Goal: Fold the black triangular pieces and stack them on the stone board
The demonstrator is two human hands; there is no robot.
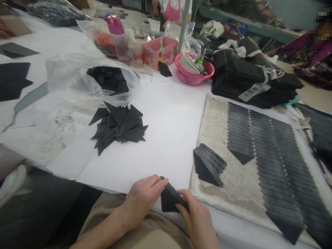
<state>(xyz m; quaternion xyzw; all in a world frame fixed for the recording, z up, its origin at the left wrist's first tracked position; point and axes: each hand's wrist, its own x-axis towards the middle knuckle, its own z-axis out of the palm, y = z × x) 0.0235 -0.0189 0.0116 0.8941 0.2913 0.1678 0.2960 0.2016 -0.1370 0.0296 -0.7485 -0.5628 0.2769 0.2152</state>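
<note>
Between my two hands, at the table's front edge, is a black triangular piece (169, 200), perhaps a small stack of them. My left hand (144, 193) pinches its upper left corner. On its right side, my right hand (195, 214) grips it between thumb and fingers. To the right, a small fanned stack of black triangles (209, 164) lies on a pale, stained board (218, 128). Long overlapping rows of black triangles (272, 166) cover that board's right part. A loose heap of black triangles (120, 124) lies on the white table to the left.
Behind the heap lies a clear plastic bag (70, 76) with black pieces inside. Farther back stand a pink box (159, 53), a pink basin (193, 77), a purple-lidded bottle (118, 38) and tied black stacks (249, 76). Other people are at the far side and right.
</note>
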